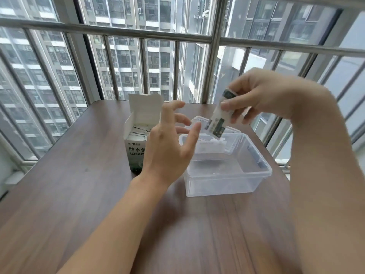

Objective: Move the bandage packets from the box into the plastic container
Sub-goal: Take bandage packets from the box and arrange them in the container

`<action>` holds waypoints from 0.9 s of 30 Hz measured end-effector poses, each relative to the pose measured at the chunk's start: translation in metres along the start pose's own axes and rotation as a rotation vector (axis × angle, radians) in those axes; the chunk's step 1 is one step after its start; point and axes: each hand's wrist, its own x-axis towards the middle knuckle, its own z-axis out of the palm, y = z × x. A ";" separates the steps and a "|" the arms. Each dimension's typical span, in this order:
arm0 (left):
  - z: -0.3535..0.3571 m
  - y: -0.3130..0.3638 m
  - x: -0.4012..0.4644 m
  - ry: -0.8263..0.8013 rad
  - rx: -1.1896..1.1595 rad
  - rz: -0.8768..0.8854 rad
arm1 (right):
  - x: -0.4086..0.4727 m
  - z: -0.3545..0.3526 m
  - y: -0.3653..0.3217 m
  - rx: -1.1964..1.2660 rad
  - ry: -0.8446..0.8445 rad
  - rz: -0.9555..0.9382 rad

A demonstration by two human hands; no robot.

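Note:
A white cardboard box (pixel 136 151) with green print stands open on the table, flap up, with several bandage packets (pixel 138 132) packed inside. To its right sits a clear plastic container (pixel 264 169); something pale lies at its far end. My right hand (pixel 262 93) pinches a small stack of bandage packets (pixel 218 123) that hangs tilted above the container's far side. In front of the box, between it and the container, hovers my left hand (pixel 169 147), fingers spread, holding nothing.
The brown wooden table (pixel 79 194) ends just behind the box and container. Beyond it stand metal window bars (pixel 177 70) and glass with tall buildings outside. The container's clear lid (pixel 199 120) lies behind it.

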 end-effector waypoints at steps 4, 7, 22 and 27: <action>0.003 -0.004 0.003 0.045 -0.011 0.004 | 0.007 0.029 0.022 -0.116 -0.245 0.175; 0.005 -0.005 0.002 0.025 0.020 0.020 | 0.026 0.063 0.031 -0.066 -0.357 0.227; 0.009 -0.010 -0.002 0.012 0.004 0.102 | 0.026 0.117 0.033 -0.466 -0.258 0.166; 0.004 -0.009 0.000 0.066 0.067 0.165 | 0.018 0.118 0.025 -0.449 -0.171 0.198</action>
